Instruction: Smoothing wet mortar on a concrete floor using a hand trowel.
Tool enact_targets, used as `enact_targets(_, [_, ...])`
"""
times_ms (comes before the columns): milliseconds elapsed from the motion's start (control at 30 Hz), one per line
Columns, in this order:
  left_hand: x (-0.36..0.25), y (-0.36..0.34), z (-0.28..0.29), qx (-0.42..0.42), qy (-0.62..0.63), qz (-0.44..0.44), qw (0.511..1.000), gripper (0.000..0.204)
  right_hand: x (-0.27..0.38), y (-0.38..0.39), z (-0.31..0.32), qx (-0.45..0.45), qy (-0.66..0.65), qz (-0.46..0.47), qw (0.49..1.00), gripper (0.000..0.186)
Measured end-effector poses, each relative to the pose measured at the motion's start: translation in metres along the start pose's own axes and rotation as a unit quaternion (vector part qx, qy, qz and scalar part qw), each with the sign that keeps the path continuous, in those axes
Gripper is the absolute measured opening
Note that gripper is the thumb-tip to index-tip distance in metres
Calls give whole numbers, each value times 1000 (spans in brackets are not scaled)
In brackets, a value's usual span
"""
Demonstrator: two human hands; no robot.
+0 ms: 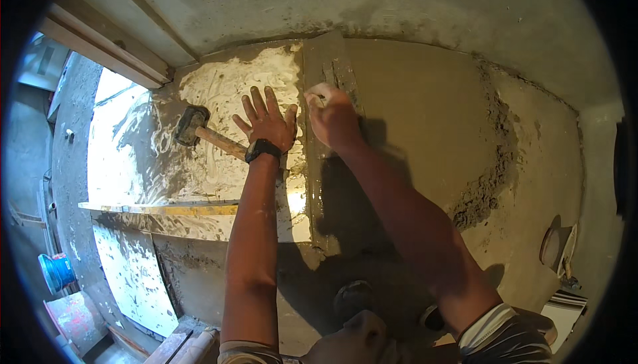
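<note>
My left hand, with a dark watch on its wrist, lies flat with fingers spread on a pale, mortar-smeared tile. A mallet with a dark head rests on that tile; its wooden handle runs behind my left wrist. Just right of the tile's edge, my right hand is closed above a grey mortar-covered strip. Something pale shows at its fingertips, too unclear to name. Across the near part of the tile lies a long yellow spirit level, partly hidden by my left forearm.
Smooth grey mortar spreads to the right, bordered by a ridge of crumbly mortar. A wall closes the far side. Another tile, a blue bucket and a stained bucket are at the left.
</note>
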State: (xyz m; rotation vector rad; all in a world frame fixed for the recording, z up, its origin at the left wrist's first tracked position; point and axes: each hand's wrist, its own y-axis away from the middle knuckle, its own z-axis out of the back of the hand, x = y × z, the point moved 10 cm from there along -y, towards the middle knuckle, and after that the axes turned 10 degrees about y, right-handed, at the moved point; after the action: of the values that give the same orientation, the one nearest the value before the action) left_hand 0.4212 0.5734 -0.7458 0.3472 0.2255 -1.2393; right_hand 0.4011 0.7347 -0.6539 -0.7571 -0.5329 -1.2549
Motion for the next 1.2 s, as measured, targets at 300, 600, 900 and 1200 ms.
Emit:
enact_targets(300, [-6,2,-4,0,3,-5,1000,78,-30,-4,-38,125,-63,-104,985,23])
enact_targets(600, [0,3,2,-2,7,4,1000,77,22,194,-1,186,4,-176,967,22])
enact_targets(900, [0,1,1,-1,20,4,1000,78,28,352,38,287,-143,-278,906,20])
enact_targets(1200, [6,-3,-2,-36,-8,-1,999,82,-3,277,48,151,-140,-270,941,19])
